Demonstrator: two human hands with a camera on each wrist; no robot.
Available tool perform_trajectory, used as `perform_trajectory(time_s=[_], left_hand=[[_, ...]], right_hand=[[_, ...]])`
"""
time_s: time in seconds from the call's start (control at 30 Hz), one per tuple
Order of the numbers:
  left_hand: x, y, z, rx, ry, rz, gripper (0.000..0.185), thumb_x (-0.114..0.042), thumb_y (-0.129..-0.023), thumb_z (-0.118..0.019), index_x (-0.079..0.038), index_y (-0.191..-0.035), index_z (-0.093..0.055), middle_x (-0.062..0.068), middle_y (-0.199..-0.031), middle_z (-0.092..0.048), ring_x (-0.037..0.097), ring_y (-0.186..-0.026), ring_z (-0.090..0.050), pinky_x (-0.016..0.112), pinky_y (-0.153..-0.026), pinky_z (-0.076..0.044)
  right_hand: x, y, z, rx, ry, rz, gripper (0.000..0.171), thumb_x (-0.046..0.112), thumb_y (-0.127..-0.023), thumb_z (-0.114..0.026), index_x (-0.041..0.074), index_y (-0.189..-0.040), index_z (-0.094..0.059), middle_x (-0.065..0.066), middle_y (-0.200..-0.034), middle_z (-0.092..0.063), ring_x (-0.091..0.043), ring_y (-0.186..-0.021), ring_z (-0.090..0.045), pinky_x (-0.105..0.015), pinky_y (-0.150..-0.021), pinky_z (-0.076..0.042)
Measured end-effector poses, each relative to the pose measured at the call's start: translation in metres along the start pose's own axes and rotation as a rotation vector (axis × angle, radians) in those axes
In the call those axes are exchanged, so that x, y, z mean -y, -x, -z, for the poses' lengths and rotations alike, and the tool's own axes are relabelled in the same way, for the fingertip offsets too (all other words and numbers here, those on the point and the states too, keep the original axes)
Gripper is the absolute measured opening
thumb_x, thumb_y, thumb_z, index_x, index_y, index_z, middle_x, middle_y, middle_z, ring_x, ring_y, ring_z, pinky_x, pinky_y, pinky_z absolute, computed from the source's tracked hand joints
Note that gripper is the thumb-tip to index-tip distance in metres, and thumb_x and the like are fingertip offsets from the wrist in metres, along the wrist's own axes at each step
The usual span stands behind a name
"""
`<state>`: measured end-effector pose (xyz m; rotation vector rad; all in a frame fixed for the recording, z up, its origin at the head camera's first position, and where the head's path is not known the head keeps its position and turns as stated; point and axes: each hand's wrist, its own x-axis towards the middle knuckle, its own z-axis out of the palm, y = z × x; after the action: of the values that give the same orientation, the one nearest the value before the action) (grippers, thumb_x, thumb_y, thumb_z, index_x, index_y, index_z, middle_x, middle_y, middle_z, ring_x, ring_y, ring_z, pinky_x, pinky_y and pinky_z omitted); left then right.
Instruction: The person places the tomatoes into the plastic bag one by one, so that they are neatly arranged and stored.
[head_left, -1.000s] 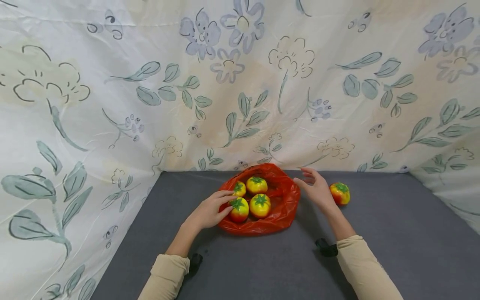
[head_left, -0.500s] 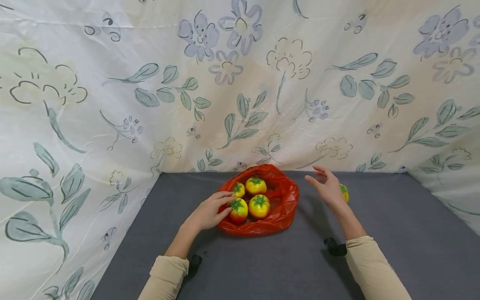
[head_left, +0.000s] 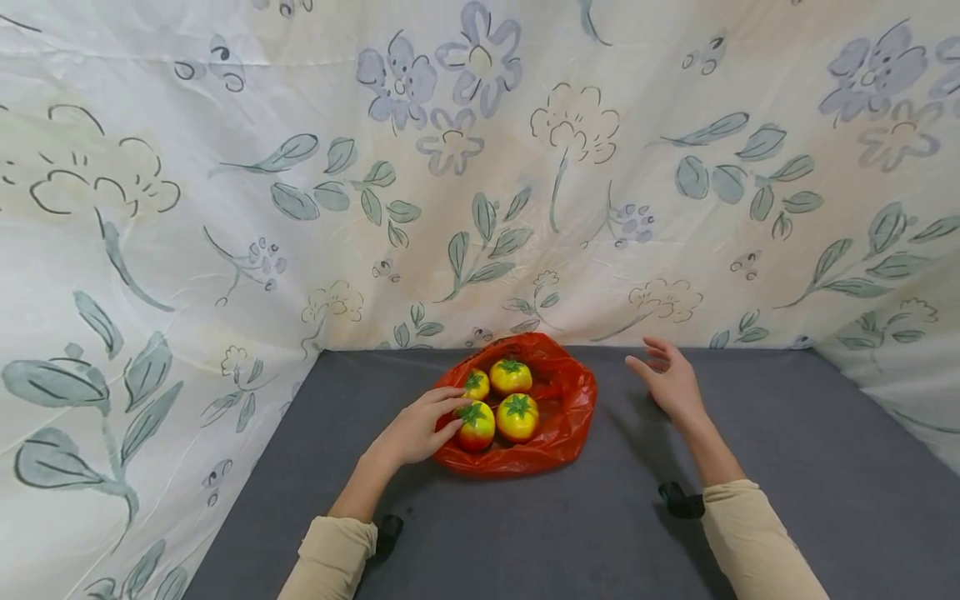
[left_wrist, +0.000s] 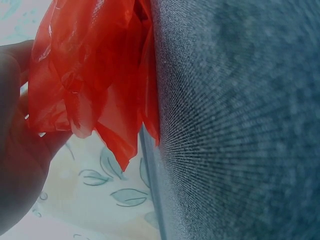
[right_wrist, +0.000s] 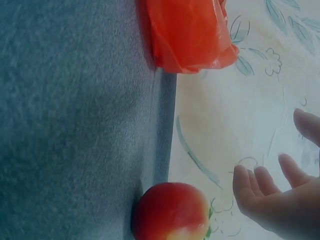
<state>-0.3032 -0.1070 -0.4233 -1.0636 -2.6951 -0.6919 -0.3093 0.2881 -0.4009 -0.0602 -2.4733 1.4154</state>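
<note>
Your left hand (head_left: 417, 432) rests on the near left rim of the red bag (head_left: 564, 421), fingers curled and pinching the plastic beside the nearest tomato (head_left: 476, 423). The bag lies open on the grey cloth (head_left: 525, 533) near the back curtain (head_left: 480, 183), thin and crinkled, glossy, its edge bunched in your grip in the left wrist view. Four tomatoes sit inside, touching one another: yellow with red blush at the base and green star-shaped tops. Your right hand (head_left: 672, 386) hovers to the right of the bag, fingers spread and relaxed, holding nothing. In the right wrist view a fifth tomato (right_wrist: 171, 212) lies on the cloth just beside that open palm, against the curtain's foot.
</note>
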Motion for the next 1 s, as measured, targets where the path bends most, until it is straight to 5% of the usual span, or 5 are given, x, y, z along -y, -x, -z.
perform_trajectory(time_s=[1.0], left_hand=[[0.0,0.001,0.0,0.0,-0.005,-0.005,0.037,-0.016,-0.092,-0.064,-0.011,-0.128,-0.061,0.009,-0.137,-0.05,0.027,-0.127,-0.044,0.045,-0.102,-0.039]], right_hand=[[-0.018,-0.003,0.011,-0.093,-0.003,-0.144,0.083,0.049,-0.089,-0.062,0.006,-0.149,-0.026,-0.027,-0.146,-0.028,-0.043,-0.128,-0.031,-0.063,-0.097,-0.032]])
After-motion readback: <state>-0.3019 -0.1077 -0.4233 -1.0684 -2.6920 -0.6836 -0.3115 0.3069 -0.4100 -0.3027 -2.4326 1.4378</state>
